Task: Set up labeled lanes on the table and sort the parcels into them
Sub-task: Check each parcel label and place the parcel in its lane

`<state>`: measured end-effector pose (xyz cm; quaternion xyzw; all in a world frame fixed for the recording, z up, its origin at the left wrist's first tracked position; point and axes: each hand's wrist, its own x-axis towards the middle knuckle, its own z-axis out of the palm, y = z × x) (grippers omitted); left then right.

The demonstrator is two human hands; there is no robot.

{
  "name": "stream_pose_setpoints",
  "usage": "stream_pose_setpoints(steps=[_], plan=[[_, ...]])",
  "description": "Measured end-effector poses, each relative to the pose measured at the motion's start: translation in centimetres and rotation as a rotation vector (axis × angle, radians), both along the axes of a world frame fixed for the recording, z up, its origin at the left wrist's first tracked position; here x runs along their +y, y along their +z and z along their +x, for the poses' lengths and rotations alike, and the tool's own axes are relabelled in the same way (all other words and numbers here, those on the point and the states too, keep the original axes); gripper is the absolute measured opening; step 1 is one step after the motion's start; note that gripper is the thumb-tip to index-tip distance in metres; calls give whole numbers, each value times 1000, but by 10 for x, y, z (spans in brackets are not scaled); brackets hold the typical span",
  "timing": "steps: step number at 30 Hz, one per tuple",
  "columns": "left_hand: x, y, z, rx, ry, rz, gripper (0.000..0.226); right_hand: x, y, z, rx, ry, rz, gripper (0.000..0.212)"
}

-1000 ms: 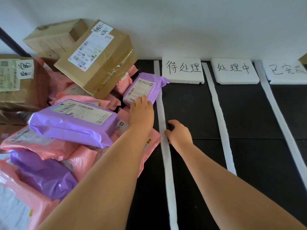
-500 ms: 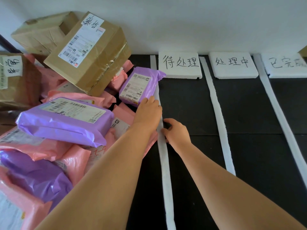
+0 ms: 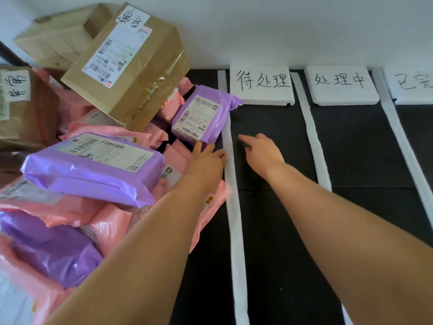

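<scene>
Right hand has come off the white strip and now points, empty, into the first lane; left hand lies flat, gripping nothing, fingertips at the small purple parcel just beyond it, whose long axis slants far-right over the strip

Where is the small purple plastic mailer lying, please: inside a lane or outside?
Outside: the small purple plastic mailer lies left of the first white foam strip, its corner overlapping it.

One head-worn wide-angle view looks forward and down, close over the left hand and right hand, toward the wall beyond them; the surface seemingly runs off-frame rightward.
</scene>
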<state>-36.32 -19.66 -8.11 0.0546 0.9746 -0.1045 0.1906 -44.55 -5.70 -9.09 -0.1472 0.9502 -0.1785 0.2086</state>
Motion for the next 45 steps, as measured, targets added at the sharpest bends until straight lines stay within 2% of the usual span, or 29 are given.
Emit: stream_pose_setpoints(steps=[4,12,15,20,27,33,36,39,42,45], plan=[[1,-4,5,31,-29,-27,67,-27,8,-21,2,246,246,73],[0,-5,4,71,-48,-7,63,-42,10,-26,3,335,456,76],[-1,0,5,77,-51,-7,60,-38,14,-24,-48,331,432,79],[-1,9,10,113,-36,52,53,-20,17,-11,-74,224,272,81],[17,27,47,204,6,35,41,20,10,39,-47,8,11,51],[47,39,116,301,148,81,40,49,6,105,-98,-27,-103,44],[58,38,152,322,224,126,46,59,7,143,-100,63,-101,50],[66,33,180,301,240,138,39,68,8,177,-42,173,-39,54],[69,27,203,196,257,190,35,74,8,207,-10,258,98,59],[69,20,218,88,153,133,43,74,6,230,60,243,180,65]])
